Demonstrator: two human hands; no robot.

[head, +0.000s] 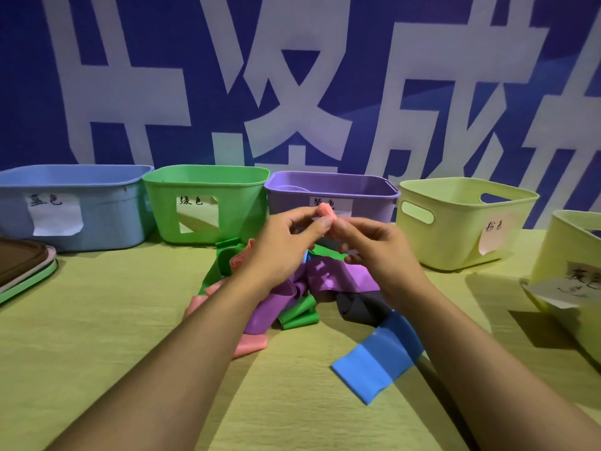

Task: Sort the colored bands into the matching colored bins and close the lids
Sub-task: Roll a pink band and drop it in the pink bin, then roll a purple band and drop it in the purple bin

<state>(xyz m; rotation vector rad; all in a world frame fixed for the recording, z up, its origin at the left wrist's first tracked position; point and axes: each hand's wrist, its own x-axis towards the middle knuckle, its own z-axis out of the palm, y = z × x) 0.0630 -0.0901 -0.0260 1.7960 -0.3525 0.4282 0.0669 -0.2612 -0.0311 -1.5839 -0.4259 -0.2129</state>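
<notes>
Together, left hand (286, 245) and right hand (374, 245) each pinch a soft, rolled pink band (326, 212); stretchy flat strips (325, 281) beneath.

Blue banner (325, 76) with large white characters (286, 92) is hanging well behind and above the grip, filling the background. Yellow-green tablecloth (97, 336) is lying below the grip, spreading toward the camera, shadows falling across it at right.
</notes>
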